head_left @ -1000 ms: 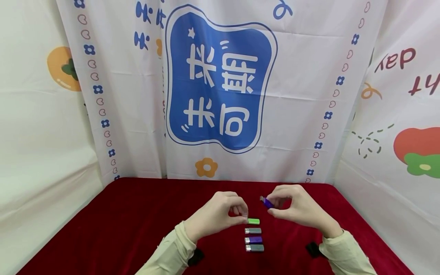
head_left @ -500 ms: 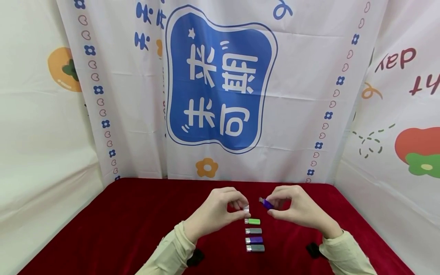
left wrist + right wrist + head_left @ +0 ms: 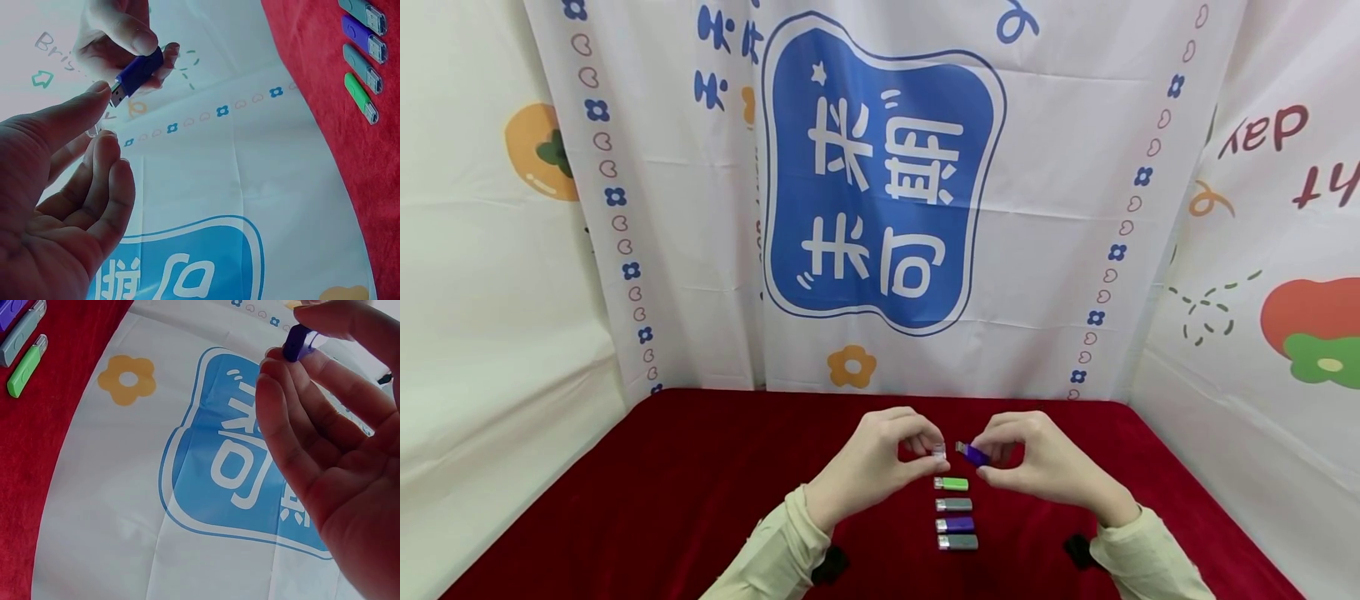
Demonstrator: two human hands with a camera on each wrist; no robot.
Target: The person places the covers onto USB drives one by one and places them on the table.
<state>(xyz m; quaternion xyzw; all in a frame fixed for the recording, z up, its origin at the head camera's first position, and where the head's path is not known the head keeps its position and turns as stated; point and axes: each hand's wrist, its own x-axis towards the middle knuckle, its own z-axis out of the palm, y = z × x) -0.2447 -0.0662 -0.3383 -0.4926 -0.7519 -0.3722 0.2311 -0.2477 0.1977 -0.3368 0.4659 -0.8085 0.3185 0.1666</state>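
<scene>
My right hand (image 3: 1048, 462) pinches a purple USB flash drive (image 3: 976, 455) between thumb and fingers. Its bare metal plug (image 3: 119, 94) points toward my left hand (image 3: 876, 458), whose thumb and fingertips pinch a small clear cap (image 3: 939, 452). A narrow gap separates plug and cap, both held above the table. Below the hands, several capped flash drives lie in a column: a green one (image 3: 953, 483), a grey one (image 3: 957, 505), a purple one (image 3: 958, 525) and another grey one (image 3: 958, 542). In the left wrist view, fingers mostly cover the cap.
Dark red cloth covers the table (image 3: 722, 475). Behind it hangs a white printed curtain (image 3: 1045, 250), with more white fabric on both sides. Black bands show near both wrists.
The left hand has risen slightly, bringing the clear cap into view and uncovering the green drive's end. The right hand has moved left and slightly down, bringing the purple drive closer to the cap.
</scene>
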